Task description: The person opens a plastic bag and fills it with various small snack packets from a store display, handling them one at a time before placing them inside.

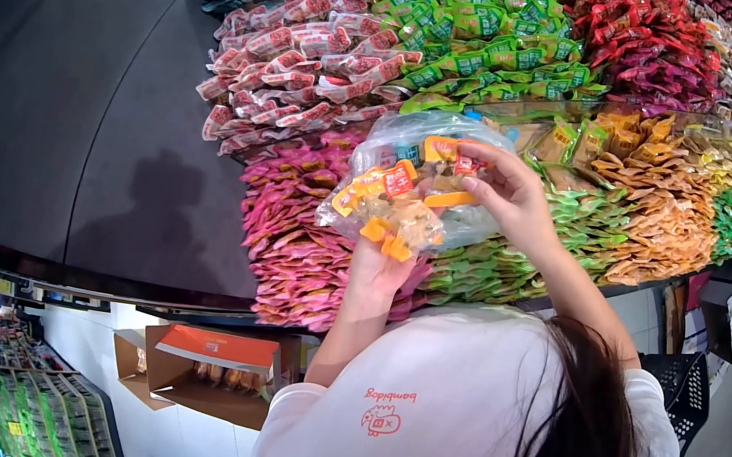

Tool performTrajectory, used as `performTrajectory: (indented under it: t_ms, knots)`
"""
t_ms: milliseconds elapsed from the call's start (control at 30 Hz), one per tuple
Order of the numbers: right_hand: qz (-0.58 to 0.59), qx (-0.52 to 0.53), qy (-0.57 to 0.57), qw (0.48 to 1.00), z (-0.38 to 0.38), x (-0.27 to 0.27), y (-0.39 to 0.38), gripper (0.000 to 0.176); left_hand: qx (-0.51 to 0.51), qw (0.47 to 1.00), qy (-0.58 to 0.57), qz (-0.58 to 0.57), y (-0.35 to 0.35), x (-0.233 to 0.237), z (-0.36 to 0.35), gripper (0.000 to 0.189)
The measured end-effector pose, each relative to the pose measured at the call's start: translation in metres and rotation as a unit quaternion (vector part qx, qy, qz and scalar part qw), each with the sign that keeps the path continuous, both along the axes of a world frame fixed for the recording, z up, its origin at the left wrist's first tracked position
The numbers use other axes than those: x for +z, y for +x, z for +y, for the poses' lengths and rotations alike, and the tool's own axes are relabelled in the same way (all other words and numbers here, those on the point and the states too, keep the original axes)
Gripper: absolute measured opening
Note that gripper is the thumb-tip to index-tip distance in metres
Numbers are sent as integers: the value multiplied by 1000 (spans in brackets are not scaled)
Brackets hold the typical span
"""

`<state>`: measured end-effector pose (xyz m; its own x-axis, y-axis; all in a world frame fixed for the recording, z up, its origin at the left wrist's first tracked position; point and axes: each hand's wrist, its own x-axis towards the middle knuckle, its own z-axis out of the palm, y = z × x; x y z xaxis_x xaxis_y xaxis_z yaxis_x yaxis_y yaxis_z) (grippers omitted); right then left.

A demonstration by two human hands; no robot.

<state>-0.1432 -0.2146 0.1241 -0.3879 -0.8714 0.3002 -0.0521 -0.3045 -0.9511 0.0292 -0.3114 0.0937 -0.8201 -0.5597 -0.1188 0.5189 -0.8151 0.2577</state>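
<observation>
Long dark hair (581, 449) hangs over a white printed shirt (424, 403). Beyond it, the left hand (378, 269) grips a clear plastic bag of orange-wrapped snacks (402, 186) from below. The right hand (512, 195) pinches the bag's top edge. The bag is held over a heaped display of coloured snack packets (314, 75).

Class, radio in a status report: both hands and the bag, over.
Left hand grips clear bag from below. Right hand pinches small packet at the bag's mouth. Snack piles close behind, nothing blocking.

A shop: a long display counter (110, 137) is heaped with sorted, wrapped sweets (477, 25), with a shopping basket (684, 383) and stock boxes (206, 371) below.
</observation>
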Motion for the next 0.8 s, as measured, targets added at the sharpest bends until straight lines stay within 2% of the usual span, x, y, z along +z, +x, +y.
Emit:
performTrajectory:
  t_ms: [167, 233, 267, 400, 500, 600, 700, 800]
  knots:
    - [-16, -4, -37, 999, 4, 0, -6, 42, -39, 999, 10, -35, 9, -10, 2, 56]
    - [-19, -6, -27, 999, 4, -1, -6, 42, -69, 987, 74, -125, 6, -7, 14, 59]
    - [-18, -7, -21, 1000, 3, -1, -7, 41, -70, 987, 72, -124, 4, -7, 17, 59]
    - [-30, -11, -44, 999, -3, -6, -7, 41, -77, 986, 13, -149, 1, -5, 26, 54]
    - [-37, 14, -8, 999, -4, -8, -8, 46, -77, 984, -40, -158, 1, -1, 26, 45]
    - [-30, 6, -2, 1000, -5, -8, -5, 43, -33, 985, -36, -163, 6, -1, 23, 37]
    - [-45, 19, 26, 998, -3, 3, -1, 40, 22, 986, -103, -126, 7, 3, 20, 35]
    - [-16, 45, 50, 998, -2, 6, 1, 38, 73, 977, -141, -143, 4, 10, 21, 34]
